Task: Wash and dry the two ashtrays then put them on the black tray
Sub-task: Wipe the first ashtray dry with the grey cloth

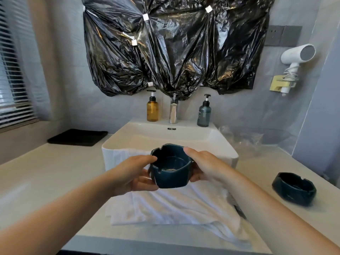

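Dark teal glazed ashtray [172,167] is cradled upright between both hands above a white towel [176,205] draped over the near rim of the basin [165,133]. The left hand [133,174] cups it from nine o'clock, thumb on the rim and fingers curled beneath; the right hand [204,165] closes on it from three o'clock, thumb laid along the rim. Its mouth faces up, one cigarette notch turned toward the wearer; the squat, near-round body shows no clear long axis. From the held piece, the faucet [173,112] stands at twelve o'clock, the black tray [77,137] near ten o'clock, closer to the left hand, well apart. A second ashtray [294,188] rests on the counter around four o'clock, nearer the right hand. Whether the held piece is wet cannot be told.
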The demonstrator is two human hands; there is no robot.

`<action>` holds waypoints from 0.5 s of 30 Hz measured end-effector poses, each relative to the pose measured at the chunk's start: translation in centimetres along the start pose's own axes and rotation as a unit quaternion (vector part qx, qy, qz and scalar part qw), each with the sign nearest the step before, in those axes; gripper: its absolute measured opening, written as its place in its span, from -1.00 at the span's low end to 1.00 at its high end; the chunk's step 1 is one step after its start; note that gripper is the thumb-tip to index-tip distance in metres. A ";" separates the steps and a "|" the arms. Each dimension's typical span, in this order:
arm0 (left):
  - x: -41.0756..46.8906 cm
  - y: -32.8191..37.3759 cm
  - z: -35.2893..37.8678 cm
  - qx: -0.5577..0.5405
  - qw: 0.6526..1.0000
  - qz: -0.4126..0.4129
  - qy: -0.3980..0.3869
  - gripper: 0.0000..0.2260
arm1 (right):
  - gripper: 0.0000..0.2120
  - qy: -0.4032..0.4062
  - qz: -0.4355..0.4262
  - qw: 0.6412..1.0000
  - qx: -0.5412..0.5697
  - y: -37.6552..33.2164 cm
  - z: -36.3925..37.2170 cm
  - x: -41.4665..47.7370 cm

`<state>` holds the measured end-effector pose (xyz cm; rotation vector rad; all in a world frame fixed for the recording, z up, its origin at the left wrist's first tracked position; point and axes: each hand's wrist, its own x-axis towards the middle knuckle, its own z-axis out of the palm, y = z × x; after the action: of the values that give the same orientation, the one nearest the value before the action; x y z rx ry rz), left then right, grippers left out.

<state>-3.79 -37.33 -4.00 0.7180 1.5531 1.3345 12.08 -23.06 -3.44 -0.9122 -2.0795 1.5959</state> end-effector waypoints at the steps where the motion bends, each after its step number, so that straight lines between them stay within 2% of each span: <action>1: -0.2 0.0 -0.8 -0.006 1.000 0.002 0.022 -0.80 | -0.54 -0.016 0.008 1.000 0.018 -0.7 0.8 0.4; 3: -0.6 0.0 -3.0 -0.027 0.997 0.008 0.066 -0.82 | -0.57 -0.034 0.005 0.999 0.013 -1.8 2.3 1.3; 6: -1.5 0.2 -7.0 -0.043 0.989 0.022 0.140 -0.83 | -0.67 -0.017 -0.053 0.995 -0.088 -3.2 4.8 2.9; 11: -2.7 1.0 -15.2 -0.055 0.973 0.030 0.223 -0.83 | -0.75 -0.003 -0.177 0.960 -0.218 -5.2 9.5 6.6; 15: -1.7 1.6 -21.4 -0.080 0.956 0.040 0.278 -0.76 | -0.78 0.007 -0.237 0.930 -0.280 -7.0 13.8 10.9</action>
<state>-22.83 -47.32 -2.64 0.3123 1.8301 1.8064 -6.45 -26.52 -1.89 -0.5007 -2.5440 0.7579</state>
